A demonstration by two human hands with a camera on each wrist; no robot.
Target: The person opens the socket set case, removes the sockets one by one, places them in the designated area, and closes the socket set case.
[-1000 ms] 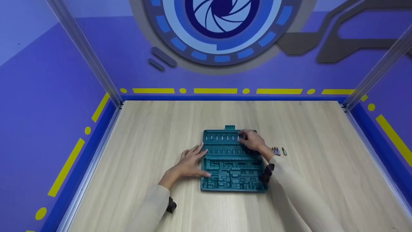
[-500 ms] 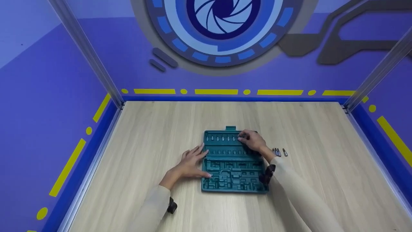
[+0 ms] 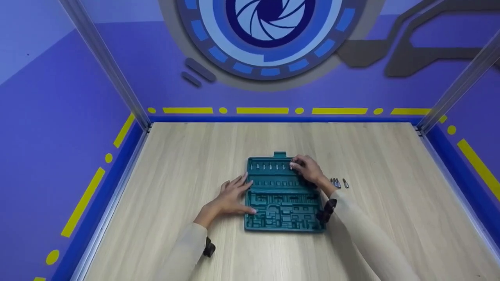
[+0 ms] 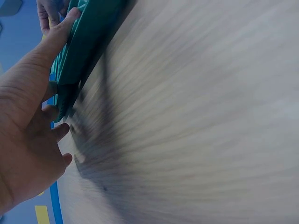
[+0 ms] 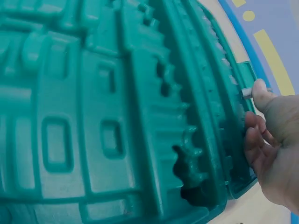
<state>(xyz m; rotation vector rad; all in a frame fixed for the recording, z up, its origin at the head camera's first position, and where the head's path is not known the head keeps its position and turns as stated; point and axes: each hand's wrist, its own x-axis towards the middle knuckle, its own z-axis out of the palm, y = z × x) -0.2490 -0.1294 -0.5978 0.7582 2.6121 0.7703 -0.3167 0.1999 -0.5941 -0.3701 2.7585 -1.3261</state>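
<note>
An open green tool case [image 3: 284, 212] lies on the wooden table, with moulded recesses in its near half. Several small metal bits [image 3: 270, 166] stand in a row in its far half. My left hand [image 3: 230, 197] spreads along the case's left side, thumb on the near rim and fingers at the left edge; the left wrist view shows its thumb [image 4: 73, 13] on the rim. My right hand [image 3: 306, 168] pinches a screwdriver bit [image 5: 246, 93] at the right part of that row. The hand hides the case's far right corner.
Several loose bits [image 3: 336, 183] lie on the table just right of the case, one [image 3: 345, 183] slightly apart from the others. The case's latch tab [image 3: 279, 154] points toward the back wall. Blue printed walls [image 3: 273, 97] enclose the table.
My right hand has shifted very slightly to the right over the row of bits, its fingers still pinched. The left hand keeps its place against the case.
</note>
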